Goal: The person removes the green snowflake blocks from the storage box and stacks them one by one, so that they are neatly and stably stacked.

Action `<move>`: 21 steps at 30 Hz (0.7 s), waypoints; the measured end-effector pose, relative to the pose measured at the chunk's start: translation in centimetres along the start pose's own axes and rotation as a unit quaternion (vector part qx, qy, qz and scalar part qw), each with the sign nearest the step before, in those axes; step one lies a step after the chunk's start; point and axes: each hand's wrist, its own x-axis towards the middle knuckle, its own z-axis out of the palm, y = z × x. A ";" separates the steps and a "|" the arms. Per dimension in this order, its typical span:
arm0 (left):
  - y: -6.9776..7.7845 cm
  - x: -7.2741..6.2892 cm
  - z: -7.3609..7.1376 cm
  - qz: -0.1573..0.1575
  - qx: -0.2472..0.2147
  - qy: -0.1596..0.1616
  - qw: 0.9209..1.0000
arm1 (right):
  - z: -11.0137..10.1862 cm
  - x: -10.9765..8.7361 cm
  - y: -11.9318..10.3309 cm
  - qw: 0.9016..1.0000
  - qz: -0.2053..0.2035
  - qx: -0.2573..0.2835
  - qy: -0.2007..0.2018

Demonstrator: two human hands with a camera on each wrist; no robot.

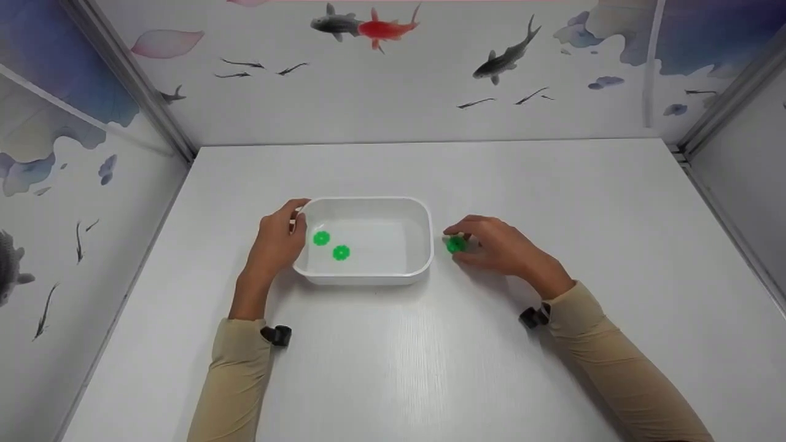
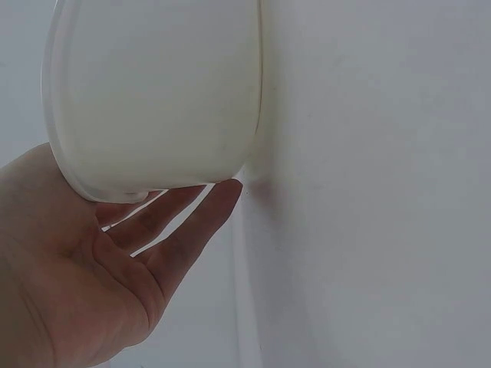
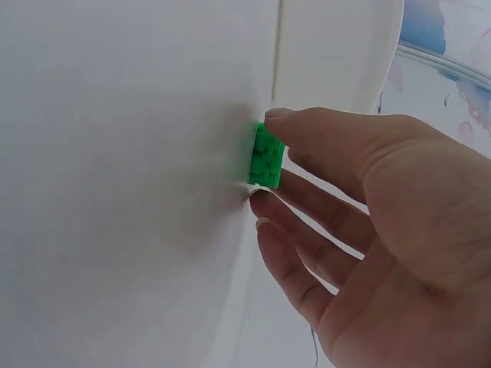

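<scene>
A white plastic tub (image 1: 368, 279) with rounded corners stands on the table, with two green flower-shaped discs (image 1: 341, 252) lying in its left half. My left hand (image 1: 276, 239) holds the tub's left end: thumb at the rim, fingers reaching along the outer wall to its lower edge, as the left wrist view shows. Just right of the tub, my right hand (image 1: 500, 245) has thumb and fingers around a small stack of green toothed discs (image 3: 267, 157). The stack is upright, its base at the tabletop. The right fingertips (image 3: 265, 198) lie close beneath it in the right wrist view.
The white table (image 1: 381, 368) runs to a back wall (image 1: 393, 104) printed with fish and leaves. A side wall (image 1: 67, 184) rises on the left, another on the right. Small black devices (image 1: 279, 335) sit at both sleeve cuffs.
</scene>
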 end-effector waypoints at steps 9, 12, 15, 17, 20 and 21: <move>0.0 0.0 0.0 -0.004 -0.005 -0.003 1.000 | -0.2 0.1 -0.5 0.999 -0.002 0.000 0.047; 0.1 0.0 0.1 -0.007 -0.007 -0.003 1.000 | -0.1 0.3 -0.9 0.997 -0.010 0.002 0.076; 0.1 -0.1 0.2 -0.006 -0.007 -0.003 1.000 | 0.1 0.6 -1.3 0.994 -0.021 0.007 0.105; 0.1 -0.1 0.1 -0.003 -0.005 -0.002 1.000 | 0.1 0.8 -1.7 0.992 -0.030 0.012 0.125; 0.1 -0.2 0.1 0.000 -0.004 0.000 1.000 | 0.1 1.2 -2.4 0.987 -0.047 0.019 0.152; 0.0 -0.1 0.0 0.000 -0.005 -0.001 1.000 | 0.2 1.4 -2.7 0.986 -0.053 0.021 0.158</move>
